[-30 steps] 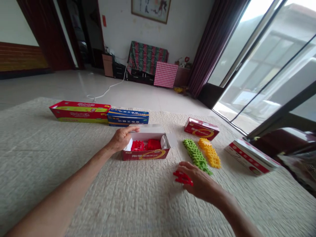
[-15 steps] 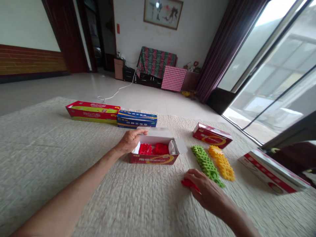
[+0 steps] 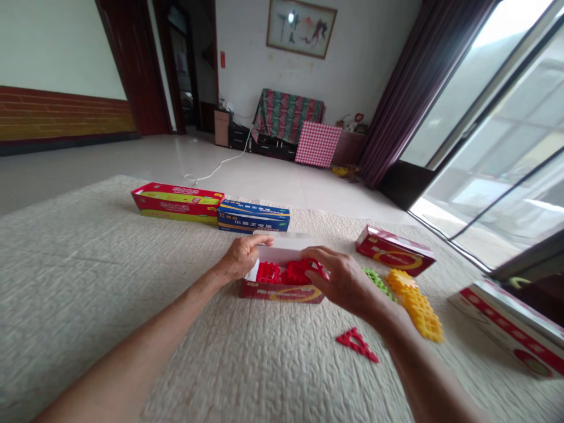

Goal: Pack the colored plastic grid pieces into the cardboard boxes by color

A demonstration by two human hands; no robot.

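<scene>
An open dark red cardboard box [image 3: 282, 292] sits on the pale textured mat, with red plastic building pieces [image 3: 268, 272] inside. My left hand [image 3: 241, 257] is closed on the box's back left edge, by its raised white flap [image 3: 286, 239]. Over the right end of the box, my right hand [image 3: 346, 279] grips a red plastic building piece [image 3: 314, 269] between thumb and fingers. A single red triangular piece [image 3: 358, 345] lies flat on the mat below that hand. Green pieces [image 3: 379, 283], partly hidden by my right hand, and yellow pieces [image 3: 416, 305] lie in rows to the right.
A red and yellow-green box [image 3: 178, 202] and a blue box [image 3: 254, 217] stand end to end behind the open one. Another dark red box [image 3: 394, 251] stands at the back right. A white and red box [image 3: 511, 323] is at the far right.
My right hand has lifted a red piece off the mat and carried it up and left to the box, leaving one red triangle behind. My left hand stays on the box.
</scene>
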